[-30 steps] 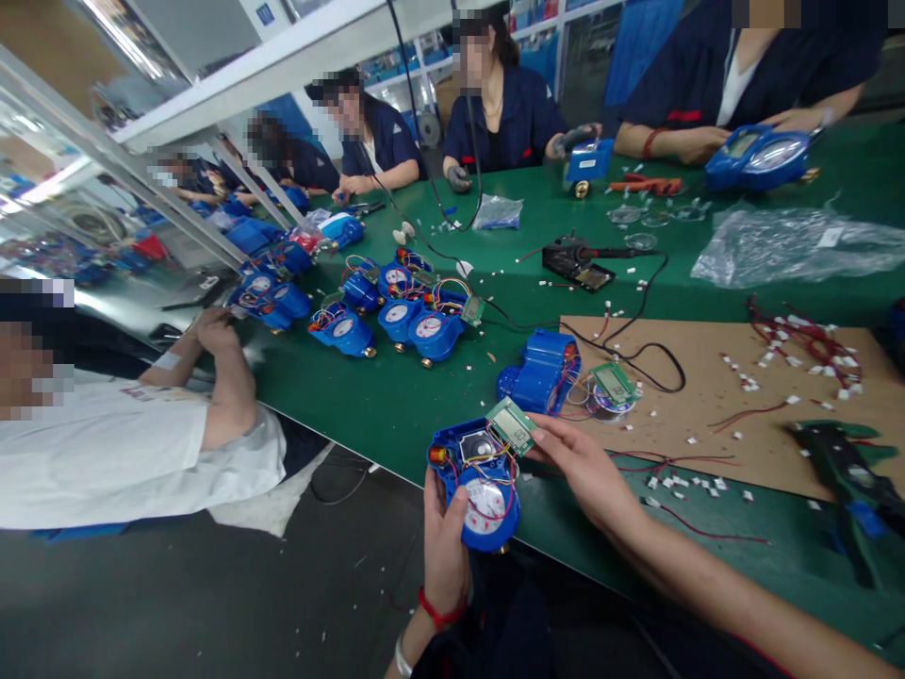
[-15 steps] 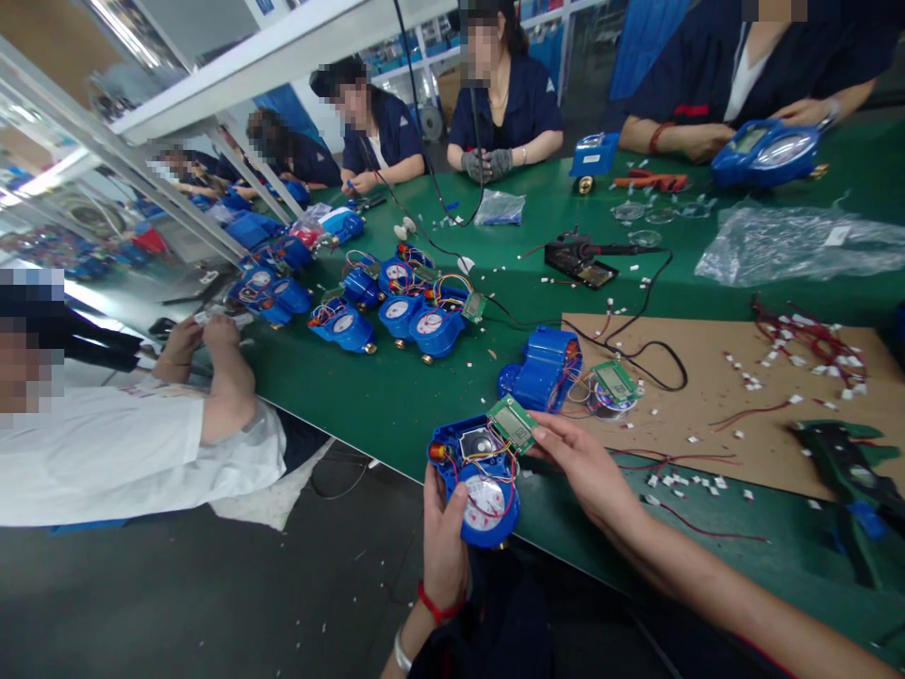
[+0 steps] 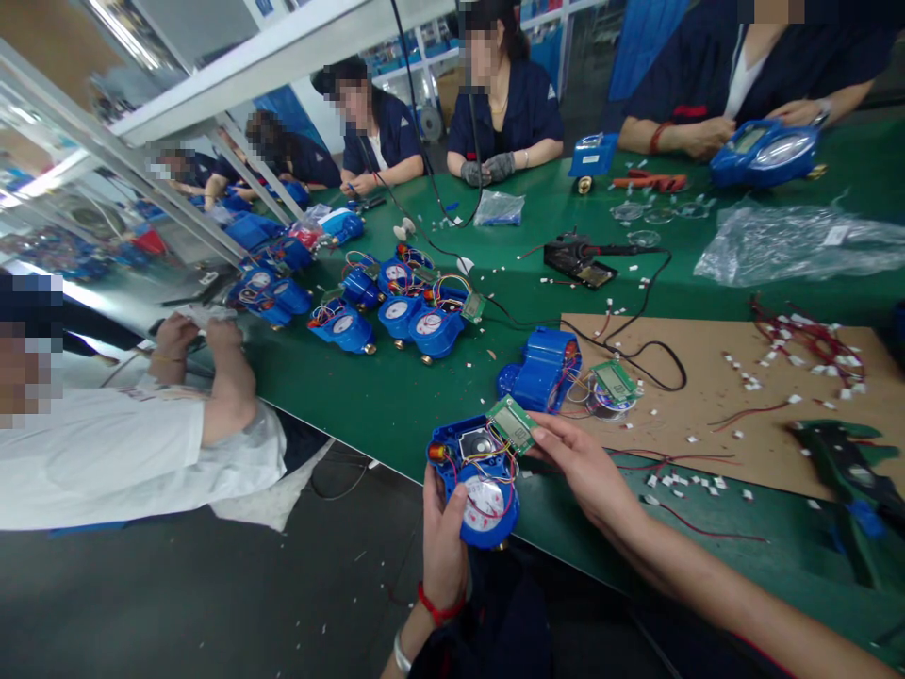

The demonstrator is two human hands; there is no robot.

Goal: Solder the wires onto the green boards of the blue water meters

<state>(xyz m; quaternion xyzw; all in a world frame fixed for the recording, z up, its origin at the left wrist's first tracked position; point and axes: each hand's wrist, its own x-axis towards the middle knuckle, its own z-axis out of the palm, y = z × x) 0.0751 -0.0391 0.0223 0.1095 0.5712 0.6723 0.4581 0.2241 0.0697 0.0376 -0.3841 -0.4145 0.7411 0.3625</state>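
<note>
My left hand (image 3: 445, 538) is closed around a blue water meter (image 3: 486, 505) at the table's near edge, thumb beside its round white dial. The meter's upper housing is uncovered, showing an orange-wrapped part and coloured wires. Between the fingers of my right hand (image 3: 576, 460) is the right edge of a green circuit board (image 3: 512, 424) with a small LCD. Wires run from this board into the meter. Just behind lies another blue meter (image 3: 543, 368) on its side, wired to a second green board (image 3: 614, 381) that rests on a spool.
Several open blue meters (image 3: 424, 316) stand left of centre. A soldering iron stand (image 3: 580, 259) with a black cable lies behind brown cardboard (image 3: 679, 377), which carries red wires and white connectors. Green-handled pliers (image 3: 852, 481) lie at right. Co-workers sit across the table and at left.
My hands, the meter and the board hold almost the same place. At left, a co-worker's hands have shifted slightly with a pale piece; across the table, gloved hands have moved a little.
</note>
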